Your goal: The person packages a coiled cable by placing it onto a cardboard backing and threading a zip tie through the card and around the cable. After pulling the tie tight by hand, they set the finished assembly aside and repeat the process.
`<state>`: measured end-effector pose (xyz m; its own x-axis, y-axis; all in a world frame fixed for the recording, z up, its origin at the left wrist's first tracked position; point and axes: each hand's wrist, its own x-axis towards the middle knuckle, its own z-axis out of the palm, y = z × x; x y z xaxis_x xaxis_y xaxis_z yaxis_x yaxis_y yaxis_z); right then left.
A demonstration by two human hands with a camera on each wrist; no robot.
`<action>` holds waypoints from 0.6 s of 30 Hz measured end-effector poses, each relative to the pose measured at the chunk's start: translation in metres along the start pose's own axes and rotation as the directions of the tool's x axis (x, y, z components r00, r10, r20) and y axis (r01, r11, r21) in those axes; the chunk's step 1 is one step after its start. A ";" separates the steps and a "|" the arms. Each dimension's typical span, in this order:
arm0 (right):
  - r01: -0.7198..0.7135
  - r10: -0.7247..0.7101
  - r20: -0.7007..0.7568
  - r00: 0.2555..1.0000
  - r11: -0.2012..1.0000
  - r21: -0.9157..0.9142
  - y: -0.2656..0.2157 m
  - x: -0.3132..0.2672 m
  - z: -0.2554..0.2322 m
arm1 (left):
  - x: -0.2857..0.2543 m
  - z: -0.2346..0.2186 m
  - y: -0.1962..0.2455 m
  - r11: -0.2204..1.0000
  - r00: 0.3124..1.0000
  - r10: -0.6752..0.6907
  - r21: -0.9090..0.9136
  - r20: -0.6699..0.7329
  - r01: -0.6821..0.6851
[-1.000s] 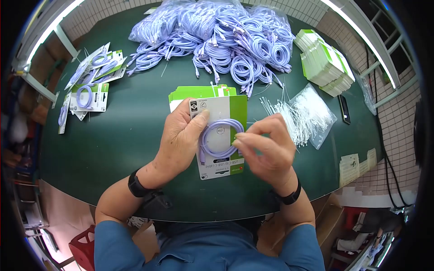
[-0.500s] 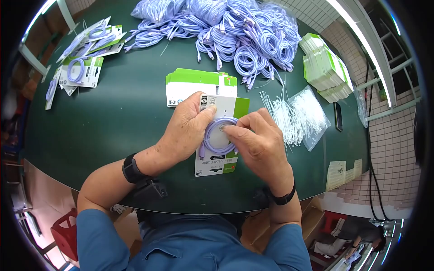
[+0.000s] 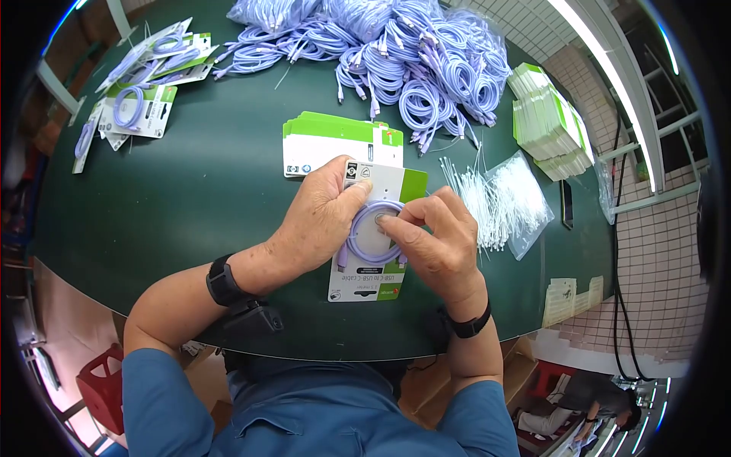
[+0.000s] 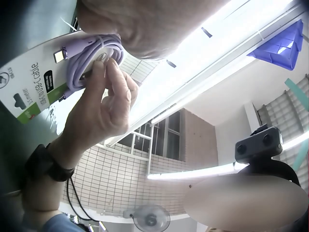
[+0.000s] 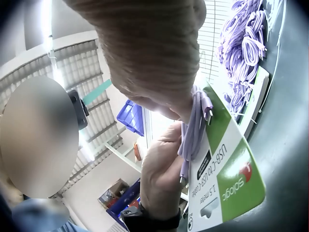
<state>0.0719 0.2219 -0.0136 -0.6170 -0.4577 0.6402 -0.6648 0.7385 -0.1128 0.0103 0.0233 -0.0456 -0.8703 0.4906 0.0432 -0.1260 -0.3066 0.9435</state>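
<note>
We are holding the printed card in front of us over the green table, its hanging slot turned towards our body, and the lilac coil is lying against its face. Our left hand is gripping the card at its far left corner: the thumb is pressing on the face beside the small symbols, while the other fingers are going behind, where we cannot tell how they are lying. Our right hand is bending its fingers, thumb and forefinger pinching at the coil's right side; whether a thin tie is caught between them too, we cannot tell. For what we are judging to be securing the coil to the card, we are best letting the left thumb do the steadying, so the card is not bowing, and only the right fingertips do the fine work. We are wise to be pulling gently and evenly, since a hard tug could be creasing the card. Both connectors are pointing towards the slot end, and we should be leaving them free of the strands. The white ties are lying to the right, and the stack of cards is resting just beyond our hands.
</note>
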 end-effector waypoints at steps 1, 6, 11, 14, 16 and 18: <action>-0.009 0.009 -0.020 1.000 1.000 -0.003 0.001 -0.002 0.002 | 0.000 0.001 0.001 1.000 1.000 -0.005 -0.019 0.008 0.005; -0.009 0.012 -0.128 0.992 1.000 0.022 0.001 0.000 0.007 | -0.002 0.003 0.005 0.998 0.999 -0.031 -0.055 0.040 0.033; -0.072 0.068 -0.210 0.975 0.997 -0.015 -0.003 -0.001 0.010 | -0.010 0.003 0.019 0.984 0.995 0.034 0.169 0.093 -0.049; -0.055 0.036 -0.261 0.965 0.996 -0.068 -0.006 0.003 0.009 | -0.012 0.003 0.021 0.906 0.973 0.156 0.368 0.170 -0.209; -0.063 0.042 -0.265 0.963 0.996 -0.068 -0.008 0.002 0.009 | -0.012 0.003 0.021 0.944 0.989 0.085 0.308 0.119 -0.119; -0.060 0.042 -0.245 0.969 0.996 -0.066 -0.009 0.002 0.010 | -0.013 0.003 0.021 0.955 0.994 0.043 0.287 0.100 -0.071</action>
<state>0.0727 0.2092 -0.0190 -0.5224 -0.2911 0.8015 -0.5978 0.7953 -0.1007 0.0200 0.0127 -0.0254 -0.8228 0.5563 0.1167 0.0779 -0.0931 0.9926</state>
